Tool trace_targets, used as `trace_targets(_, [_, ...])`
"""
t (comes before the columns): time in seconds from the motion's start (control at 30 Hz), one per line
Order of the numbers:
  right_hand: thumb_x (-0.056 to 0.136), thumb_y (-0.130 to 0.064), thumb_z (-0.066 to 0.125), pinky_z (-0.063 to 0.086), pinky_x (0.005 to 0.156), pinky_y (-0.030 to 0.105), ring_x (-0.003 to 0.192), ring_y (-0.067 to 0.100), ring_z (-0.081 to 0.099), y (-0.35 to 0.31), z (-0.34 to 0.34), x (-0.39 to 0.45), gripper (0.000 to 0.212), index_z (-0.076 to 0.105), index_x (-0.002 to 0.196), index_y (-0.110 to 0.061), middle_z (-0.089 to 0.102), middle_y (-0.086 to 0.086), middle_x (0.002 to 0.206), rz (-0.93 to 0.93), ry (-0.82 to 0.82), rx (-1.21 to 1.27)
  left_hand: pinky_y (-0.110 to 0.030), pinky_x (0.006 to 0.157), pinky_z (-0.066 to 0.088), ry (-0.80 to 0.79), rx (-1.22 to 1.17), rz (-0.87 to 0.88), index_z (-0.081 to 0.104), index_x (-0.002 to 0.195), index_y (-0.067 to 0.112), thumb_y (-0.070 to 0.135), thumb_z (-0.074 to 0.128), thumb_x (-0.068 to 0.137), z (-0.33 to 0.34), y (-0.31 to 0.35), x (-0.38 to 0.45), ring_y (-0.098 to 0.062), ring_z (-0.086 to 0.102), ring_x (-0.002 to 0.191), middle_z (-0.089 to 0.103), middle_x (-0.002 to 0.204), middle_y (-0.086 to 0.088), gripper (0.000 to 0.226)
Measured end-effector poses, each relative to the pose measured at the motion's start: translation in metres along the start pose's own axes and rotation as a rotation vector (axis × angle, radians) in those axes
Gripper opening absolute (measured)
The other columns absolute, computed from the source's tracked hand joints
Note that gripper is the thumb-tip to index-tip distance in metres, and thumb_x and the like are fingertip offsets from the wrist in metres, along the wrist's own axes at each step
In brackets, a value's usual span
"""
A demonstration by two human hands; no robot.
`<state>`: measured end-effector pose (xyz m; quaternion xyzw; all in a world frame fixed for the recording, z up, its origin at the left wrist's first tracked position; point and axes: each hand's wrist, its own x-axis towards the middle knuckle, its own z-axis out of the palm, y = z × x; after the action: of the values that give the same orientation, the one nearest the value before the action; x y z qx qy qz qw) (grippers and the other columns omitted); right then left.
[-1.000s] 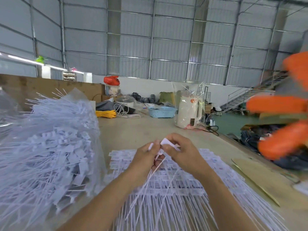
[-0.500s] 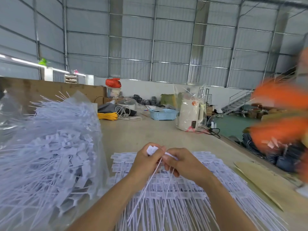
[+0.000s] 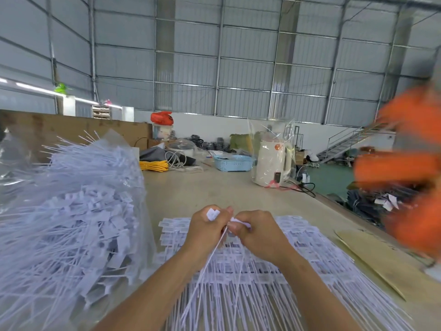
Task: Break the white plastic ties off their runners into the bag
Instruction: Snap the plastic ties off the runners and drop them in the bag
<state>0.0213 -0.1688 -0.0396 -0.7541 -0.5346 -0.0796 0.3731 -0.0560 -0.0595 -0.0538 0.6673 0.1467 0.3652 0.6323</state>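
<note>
Here both hands meet above the table (image 3: 214, 187), over a flat spread of unbroken sheets (image 3: 298, 266) of white ties still joined to their runners. The left hand (image 3: 205, 229) has its fingers curled round a small bunch of ties (image 3: 213, 214), their flat white heads showing at the top of the fist and their thin tails trailing down toward the person. The right hand (image 3: 259, 232) pinches a white piece (image 3: 239, 222) just beside the left thumb; whether that is a tie head or a bit of runner cannot be told. The two hands touch or nearly touch at the fingertips. Judged from this, the step in hand is the snap itself: one tie being twisted or pulled off its runner, with loose ones gathered in the left fist. The bag (image 3: 71, 223), clear plastic and already heaped with loose ties, stands to the left, just beside the sheets. The next move likely calls for a short, sharp break at the joint, then a reach left to drop the bunch through the bag's mouth. Blurred orange shapes (image 3: 405, 168) fill the right edge; what they are is unclear.
</note>
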Motion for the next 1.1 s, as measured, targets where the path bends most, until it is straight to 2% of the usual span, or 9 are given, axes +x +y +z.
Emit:
trace_targets(0.17, [0.094, -0.021, 0.054, 0.037, 0.057, 0.028, 0.061, 0.022, 0.047, -0.012, -0.008, -0.002, 0.028, 0.057, 0.069, -0.007, 0.051, 0.002, 0.061, -0.148, 0.132, -0.287, -0.017, 0.035, 0.028, 0.067, -0.065, -0.143, 0.045, 0.06, 0.011, 0.021, 0.063, 0.091, -0.002, -0.004, 0.005, -0.012, 0.035, 0.03, 0.043, 0.039, -0.002, 0.037])
trace_targets(0.27, [0.085, -0.019, 0.062, 0.038, 0.045, 0.013, 0.047, 0.004, 0.047, -0.021, -0.033, -0.004, 0.023, 0.064, 0.064, -0.01, 0.052, -0.008, 0.051, -0.144, 0.478, 0.334, -0.016, 0.036, 0.03, 0.253, -0.1, -0.194, 0.045, 0.058, 0.011, 0.021, 0.06, 0.092, -0.031, -0.002, 0.018, -0.013, 0.035, 0.03, 0.042, 0.041, -0.003, 0.039])
trace_targets(0.33, [0.08, -0.025, 0.058, 0.023, 0.039, 0.016, 0.041, 0.005, 0.033, -0.019, -0.056, -0.009, 0.024, 0.064, 0.059, -0.015, 0.046, -0.005, 0.048, -0.079, 0.439, 0.825, -0.022, 0.047, 0.035, 0.299, -0.029, -0.108, 0.049, 0.061, 0.012, 0.026, 0.061, 0.092, -0.037, 0.001, 0.021, -0.016, 0.04, 0.041, 0.045, 0.05, -0.006, 0.036])
trace_targets(0.4, [0.082, -0.02, 0.051, 0.015, 0.041, 0.023, 0.038, 0.008, 0.026, -0.014, -0.062, -0.01, 0.027, 0.063, 0.058, -0.017, 0.043, -0.002, 0.048, 0.041, 0.296, 1.04, -0.023, 0.049, 0.035, 0.19, 0.027, -0.044, 0.056, 0.066, 0.013, 0.031, 0.06, 0.092, -0.022, 0.006, 0.013, -0.015, 0.041, 0.045, 0.048, 0.049, 0.0, 0.031])
trace_targets(0.57, [0.094, -0.001, 0.047, 0.046, 0.05, 0.027, 0.045, 0.009, 0.043, -0.019, -0.029, -0.008, 0.022, 0.068, 0.089, -0.008, 0.051, -0.007, 0.051, 0.049, -0.042, 0.743, -0.018, 0.041, 0.046, -0.097, -0.154, -0.064, 0.061, 0.08, 0.011, 0.02, 0.055, 0.095, 0.017, 0.015, -0.016, -0.014, 0.06, 0.044, 0.064, 0.053, -0.001, 0.018])
trace_targets(0.7, [0.087, 0.009, 0.051, 0.038, 0.053, 0.008, 0.051, -0.005, 0.052, -0.014, -0.022, -0.002, 0.034, 0.067, 0.095, -0.02, 0.06, -0.014, 0.069, 0.042, 0.118, 0.491, -0.021, 0.045, 0.048, -0.257, -0.192, -0.194, 0.066, 0.092, 0.01, 0.047, 0.04, 0.096, 0.011, 0.017, -0.017, -0.017, 0.062, 0.047, 0.066, 0.059, -0.004, 0.045])
trace_targets(0.83, [0.091, 0.005, 0.05, 0.05, 0.074, 0.025, 0.088, 0.02, 0.063, -0.011, -0.016, 0.0, 0.032, 0.07, 0.097, -0.019, 0.062, 0.016, 0.101, 0.068, 0.145, 0.41, -0.019, 0.047, 0.042, -0.437, -0.13, -0.051, 0.063, 0.1, 0.008, 0.051, 0.061, 0.076, 0.012, 0.013, -0.016, -0.012, 0.056, 0.053, 0.059, 0.068, 0.0, 0.05])
trace_targets(0.97, [0.095, -0.009, 0.05, 0.041, 0.048, 0.015, 0.049, 0.004, 0.05, -0.01, -0.019, -0.003, 0.022, 0.067, 0.107, -0.016, 0.058, -0.006, 0.065, 0.048, 0.091, 0.616, -0.017, 0.043, 0.03, -0.531, -0.174, 0.039, 0.057, 0.091, 0.006, 0.006, 0.059, 0.088, 0.005, 0.017, -0.015, -0.008, 0.04, 0.045, 0.061, 0.061, 0.001, 0.003])
trace_targets(1.1, [0.085, -0.04, 0.052, 0.039, 0.042, 0.022, 0.047, 0.011, 0.052, -0.007, -0.022, -0.002, 0.032, 0.061, 0.113, -0.027, 0.061, -0.01, 0.078, 0.083, 0.201, 0.767, -0.016, 0.039, 0.022, -0.386, -0.173, 0.068, 0.048, 0.08, 0.006, -0.004, 0.046, 0.095, 0.011, 0.032, -0.017, -0.006, 0.029, 0.037, 0.049, 0.047, 0.004, 0.018])
